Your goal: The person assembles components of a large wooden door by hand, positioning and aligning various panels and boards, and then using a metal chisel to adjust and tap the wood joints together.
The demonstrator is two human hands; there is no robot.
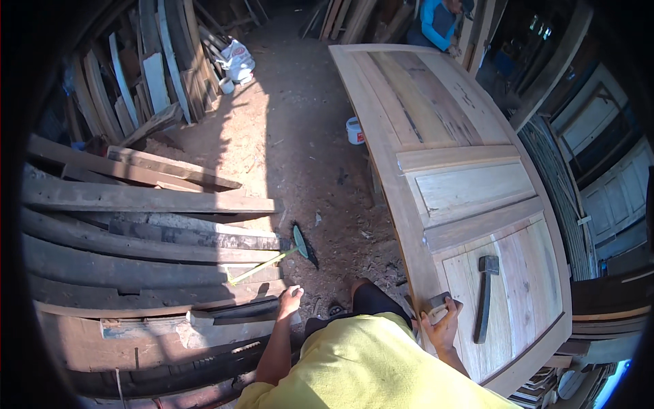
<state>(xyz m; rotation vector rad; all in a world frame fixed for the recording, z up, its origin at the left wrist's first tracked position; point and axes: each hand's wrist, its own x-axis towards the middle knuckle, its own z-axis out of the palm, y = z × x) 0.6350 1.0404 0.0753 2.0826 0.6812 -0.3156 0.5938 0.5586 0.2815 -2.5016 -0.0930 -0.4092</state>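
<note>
A large wooden panel door [402, 163] lies flat and raised on my right. My right hand [443, 328] is closed around a small wooden block [438, 312] with a dark grey face, at the door's near left edge. To the right of that hand, a dark mallet [485, 293] rests on the lower panel, its head pointing away from me. My left hand [291, 300] hangs in the air beside the stacked timbers on the left, fingers curled in. Whether it holds something small cannot be made out.
Long timber boards [150, 198] are stacked at left, with a yellow-handled green broom [300, 242] against them. A white bucket [355, 131] stands beside the door. At the door's far end is another person [439, 27] in blue sleeves. Planks [163, 61] lean at the back left.
</note>
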